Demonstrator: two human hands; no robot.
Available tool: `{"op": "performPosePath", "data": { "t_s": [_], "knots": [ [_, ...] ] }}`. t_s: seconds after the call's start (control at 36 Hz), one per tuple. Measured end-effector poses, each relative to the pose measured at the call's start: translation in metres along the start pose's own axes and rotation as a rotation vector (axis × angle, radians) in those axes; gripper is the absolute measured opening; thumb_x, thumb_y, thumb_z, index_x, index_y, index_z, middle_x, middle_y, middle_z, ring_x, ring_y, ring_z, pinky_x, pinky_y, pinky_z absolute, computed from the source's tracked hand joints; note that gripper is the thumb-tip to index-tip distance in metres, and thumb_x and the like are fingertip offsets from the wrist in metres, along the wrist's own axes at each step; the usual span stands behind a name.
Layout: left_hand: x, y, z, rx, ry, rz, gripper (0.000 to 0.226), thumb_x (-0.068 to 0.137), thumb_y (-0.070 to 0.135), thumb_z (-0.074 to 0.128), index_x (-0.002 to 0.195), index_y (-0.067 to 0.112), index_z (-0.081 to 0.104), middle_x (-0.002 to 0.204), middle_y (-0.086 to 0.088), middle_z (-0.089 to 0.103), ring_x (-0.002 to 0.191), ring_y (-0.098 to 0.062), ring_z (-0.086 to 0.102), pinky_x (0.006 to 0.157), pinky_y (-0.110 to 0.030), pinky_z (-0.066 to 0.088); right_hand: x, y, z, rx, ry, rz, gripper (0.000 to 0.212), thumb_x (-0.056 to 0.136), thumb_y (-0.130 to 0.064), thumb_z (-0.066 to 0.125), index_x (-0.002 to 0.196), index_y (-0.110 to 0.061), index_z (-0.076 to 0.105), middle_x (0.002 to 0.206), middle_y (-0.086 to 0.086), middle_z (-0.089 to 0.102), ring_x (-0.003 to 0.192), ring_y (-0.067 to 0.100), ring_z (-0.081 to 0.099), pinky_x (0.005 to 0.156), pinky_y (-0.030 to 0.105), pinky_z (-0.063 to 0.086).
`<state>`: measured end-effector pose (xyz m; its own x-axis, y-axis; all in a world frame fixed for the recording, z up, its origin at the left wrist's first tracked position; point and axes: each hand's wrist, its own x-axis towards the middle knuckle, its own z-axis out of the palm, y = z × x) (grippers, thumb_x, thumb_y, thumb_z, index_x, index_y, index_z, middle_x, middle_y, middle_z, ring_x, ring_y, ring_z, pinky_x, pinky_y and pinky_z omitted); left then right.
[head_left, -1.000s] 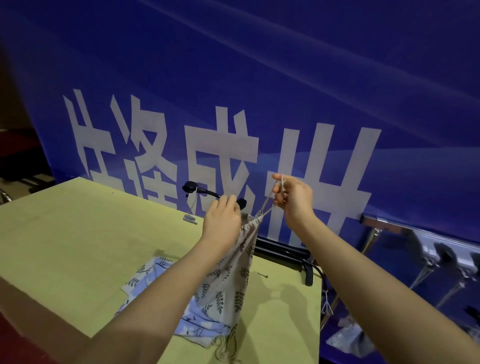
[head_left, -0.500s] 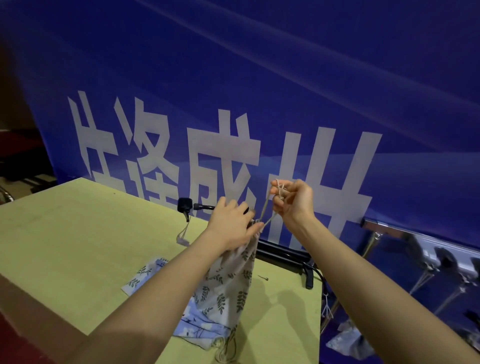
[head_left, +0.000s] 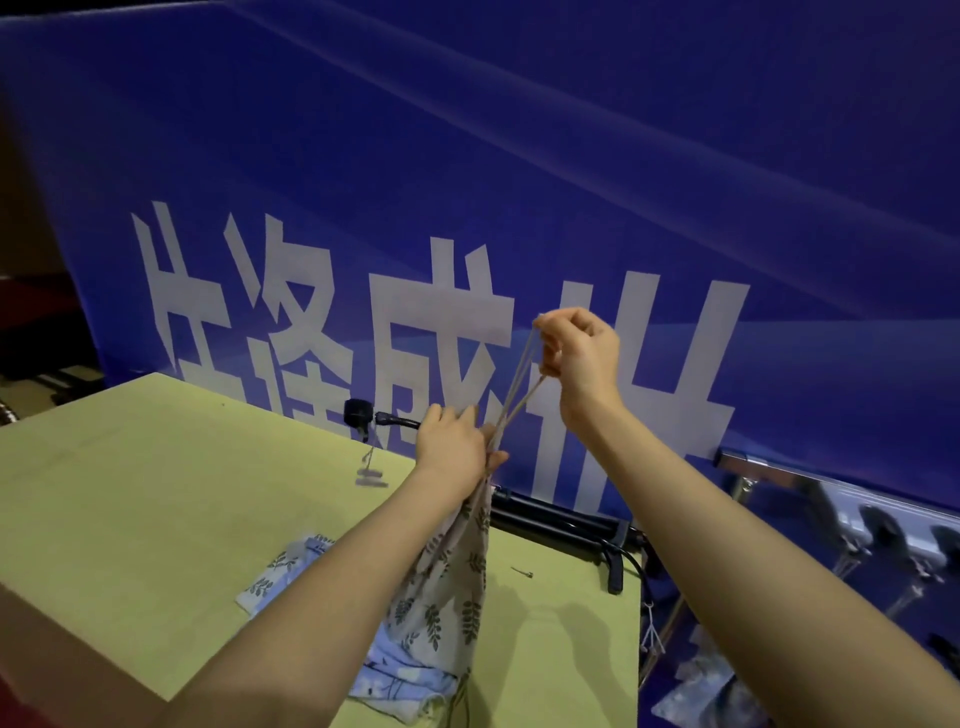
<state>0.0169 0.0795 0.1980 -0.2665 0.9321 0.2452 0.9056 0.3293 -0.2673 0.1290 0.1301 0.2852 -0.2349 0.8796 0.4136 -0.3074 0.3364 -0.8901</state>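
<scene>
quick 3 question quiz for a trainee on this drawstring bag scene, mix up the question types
1. True or false: the right hand pinches the drawstring above the leaf-print bag.
2. Which hand grips the bag's gathered neck? A) left B) right C) neither
3. One word: is the drawstring slack or taut between neck and fingers?

Key: 1 true. 2 A, the left hand. 3 taut.

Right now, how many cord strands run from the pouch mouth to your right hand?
2. The upper strand rises to the right hand at its fingertips; the lower strand ends at its curled lower fingers. Both leave the pouch, which the left hand grips.
</scene>
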Motion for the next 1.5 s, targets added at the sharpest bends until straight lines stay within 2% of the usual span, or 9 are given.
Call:
{"op": "performPosePath", "data": {
  "t_s": [0.25,0.33,0.42,0.5,0.69,0.86,0.97,1.36,1.5],
  "knots": [
    [-0.005,0.002,0.009,-0.023,-0.057,-0.160,0.034,0.098,0.031,0.039,0.126,0.013,0.047,0.129,-0.009,0.039,0.108,-0.027,0.052,0.082,-0.033,0.037,-0.002,-0.011,0.003,-0.398,-0.095,-0.310,0.027,0.084,0.014,0.048,0.099,-0.007,0.058,0.070,-0.003,0.051,0.051,-0.004,0.046,0.052,0.007,0.041],
    [-0.009,0.005,0.008,-0.089,-0.009,-0.164,0.033,0.099,0.032,0.038,0.126,0.015,0.046,0.126,-0.008,0.042,0.111,-0.027,0.050,0.084,-0.034,0.037,-0.003,-0.012,0.002,-0.486,-0.043,-0.369,0.017,0.091,0.002,0.052,0.104,-0.006,0.058,0.064,-0.006,0.049,0.052,-0.006,0.049,0.055,0.006,0.043],
    [-0.012,0.005,0.007,-0.232,0.094,-0.111,0.032,0.098,0.031,0.041,0.129,0.022,0.044,0.127,-0.005,0.045,0.114,-0.026,0.048,0.088,-0.034,0.036,-0.001,-0.006,0.000,-0.511,0.014,-0.277,0.018,0.094,-0.022,0.056,0.081,-0.008,0.057,0.060,-0.003,0.048,0.053,0.005,0.045,0.055,0.019,0.042],
    [-0.014,0.003,0.008,-0.417,0.133,-0.048,0.025,0.095,0.026,0.049,0.119,0.025,0.056,0.127,0.003,0.052,0.116,-0.020,0.046,0.090,-0.032,0.031,-0.002,0.002,-0.005,-0.459,0.042,-0.145,0.046,0.095,-0.033,0.053,0.056,-0.008,0.047,0.049,0.003,0.039,0.046,0.013,0.035,0.052,0.028,0.037],
    [-0.022,0.002,0.007,-0.307,0.104,-0.037,0.054,0.094,0.059,0.027,0.101,0.021,0.065,0.110,0.007,0.060,0.114,-0.017,0.045,0.085,-0.035,0.029,-0.010,-0.009,-0.005,-0.286,0.159,-0.092,0.047,0.096,-0.028,0.052,0.053,-0.012,0.043,0.046,0.000,0.033,0.043,0.010,0.030,0.050,0.023,0.033],
    [-0.029,0.006,0.002,-0.143,-0.011,-0.071,0.036,0.100,0.035,0.033,0.129,0.025,0.052,0.135,0.003,0.045,0.135,-0.025,0.030,0.097,-0.039,0.029,-0.016,-0.022,0.004,-0.173,0.250,-0.046,0.044,0.097,-0.023,0.050,0.054,-0.012,0.046,0.050,0.002,0.037,0.049,0.012,0.035,0.053,0.028,0.036],
    [-0.032,0.009,0.001,-0.054,-0.085,-0.158,0.033,0.097,0.027,0.044,0.129,0.020,0.049,0.130,-0.001,0.044,0.115,-0.029,0.049,0.091,-0.037,0.035,-0.020,-0.021,0.003,-0.152,0.267,-0.023,0.044,0.097,-0.022,0.050,0.054,-0.012,0.047,0.050,0.001,0.038,0.048,0.012,0.036,0.051,0.026,0.037],
    [-0.034,-0.001,-0.025,-0.021,-0.076,-0.202,0.041,0.099,0.037,0.033,0.127,0.015,0.052,0.129,-0.006,0.049,0.116,-0.032,0.047,0.090,-0.036,0.037,-0.019,-0.029,-0.006,-0.115,0.204,-0.071,0.045,0.098,-0.025,0.049,0.054,-0.015,0.054,0.051,0.001,0.045,0.051,0.012,0.041,0.061,0.029,0.042],
    [-0.037,0.008,-0.046,-0.026,-0.131,-0.314,0.048,0.098,0.042,0.032,0.130,0.010,0.049,0.132,-0.010,0.045,0.112,-0.034,0.046,0.072,-0.035,0.038,-0.018,-0.047,-0.012,-0.024,0.134,-0.110,0.045,0.095,-0.022,0.054,0.051,-0.013,0.055,0.051,0.002,0.046,0.050,0.012,0.041,0.078,0.033,0.045]
  ]
}}
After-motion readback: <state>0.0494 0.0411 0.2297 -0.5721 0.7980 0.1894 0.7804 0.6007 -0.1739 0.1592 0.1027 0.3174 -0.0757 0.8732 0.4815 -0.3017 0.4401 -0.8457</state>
